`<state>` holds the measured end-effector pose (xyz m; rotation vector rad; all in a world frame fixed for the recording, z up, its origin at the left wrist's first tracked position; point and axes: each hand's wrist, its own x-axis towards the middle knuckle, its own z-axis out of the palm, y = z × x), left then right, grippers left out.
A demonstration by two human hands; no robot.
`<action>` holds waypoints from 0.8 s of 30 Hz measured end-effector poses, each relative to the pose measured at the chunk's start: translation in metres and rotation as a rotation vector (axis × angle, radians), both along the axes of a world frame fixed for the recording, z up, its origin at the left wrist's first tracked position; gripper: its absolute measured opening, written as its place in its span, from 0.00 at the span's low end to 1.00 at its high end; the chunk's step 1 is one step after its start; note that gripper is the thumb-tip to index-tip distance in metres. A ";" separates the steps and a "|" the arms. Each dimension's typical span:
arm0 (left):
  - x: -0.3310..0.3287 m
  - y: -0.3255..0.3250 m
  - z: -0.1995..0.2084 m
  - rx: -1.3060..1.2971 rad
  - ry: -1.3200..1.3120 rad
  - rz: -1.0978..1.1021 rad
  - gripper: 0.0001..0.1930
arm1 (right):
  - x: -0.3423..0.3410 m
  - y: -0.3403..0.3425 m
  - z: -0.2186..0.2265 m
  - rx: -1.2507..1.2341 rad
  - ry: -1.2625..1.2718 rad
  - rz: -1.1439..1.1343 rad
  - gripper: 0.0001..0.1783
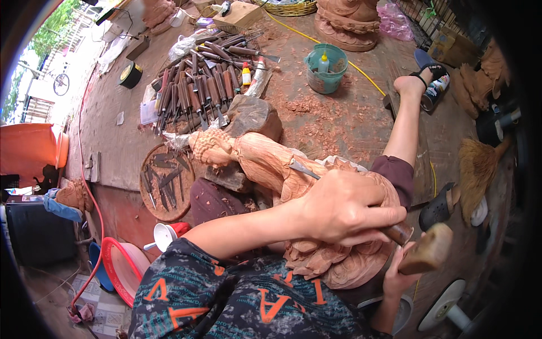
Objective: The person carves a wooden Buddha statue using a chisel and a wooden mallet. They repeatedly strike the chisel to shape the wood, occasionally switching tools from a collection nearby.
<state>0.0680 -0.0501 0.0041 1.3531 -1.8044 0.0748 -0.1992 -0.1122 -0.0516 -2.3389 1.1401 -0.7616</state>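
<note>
A reddish-brown wooden figure (262, 158), carved with a curly-haired head and draped robes, lies across my lap. Its head points left, beside a rough wood block (254, 117). Over the robes, my left hand (345, 208) is closed around a carving chisel (304, 169). The metal blade points up and left along the figure, while the brown handle end sticks out below my fingers. At the lower right my right hand (397, 276) grips a wooden mallet (428, 250). The mallet's head is close to the chisel's handle end; whether they touch I cannot tell. My right fingers are partly hidden behind it.
Many chisels (195, 87) lie heaped at the far left. A round board (148, 199) nearby carries several loose blades. Beyond the figure stands a green bucket (327, 82) with a bottle inside. Wood chips cover the floor. A broom (477, 175) lies at the right.
</note>
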 end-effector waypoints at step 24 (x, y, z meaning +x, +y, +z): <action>-0.004 0.011 -0.007 -0.023 0.169 -0.221 0.18 | 0.024 0.005 0.023 -0.021 -0.413 0.132 0.32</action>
